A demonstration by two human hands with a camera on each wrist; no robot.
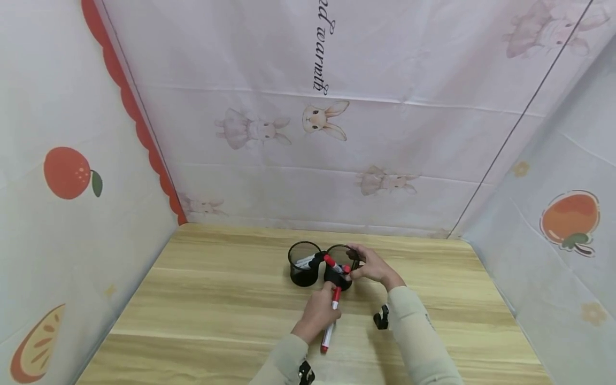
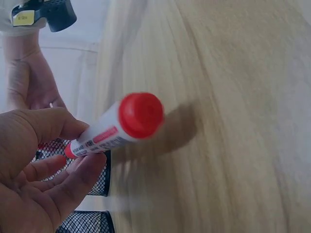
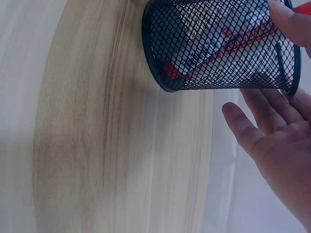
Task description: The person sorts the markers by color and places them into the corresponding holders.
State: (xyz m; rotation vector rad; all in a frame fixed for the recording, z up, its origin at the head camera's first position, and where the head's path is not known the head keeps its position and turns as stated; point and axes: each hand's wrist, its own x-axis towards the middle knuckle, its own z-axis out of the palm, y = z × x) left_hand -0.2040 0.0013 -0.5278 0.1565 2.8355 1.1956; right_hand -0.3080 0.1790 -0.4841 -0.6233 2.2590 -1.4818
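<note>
My left hand (image 1: pixel 319 309) pinches a white marker with red ends (image 1: pixel 328 338) between thumb and fingers, in front of the right-hand black mesh pen cup (image 1: pixel 344 283). In the left wrist view the marker (image 2: pixel 114 127) slants, one red end toward the camera. My right hand (image 1: pixel 372 266) holds that cup at its right side, the thumb by the rim and the fingers around the far side. Inside it lean red-capped markers (image 1: pixel 332 261), also visible through the mesh (image 3: pixel 228 53) in the right wrist view.
A second black mesh cup (image 1: pixel 303 277) stands just left of the first, with black-capped white markers (image 1: pixel 306 261) in it. Both are on a wood-grain table (image 1: pixel 207 299). Printed cloth walls (image 1: pixel 269 192) enclose the table at the back and sides. Black wrist devices (image 1: pixel 382 317) sit by the sleeves.
</note>
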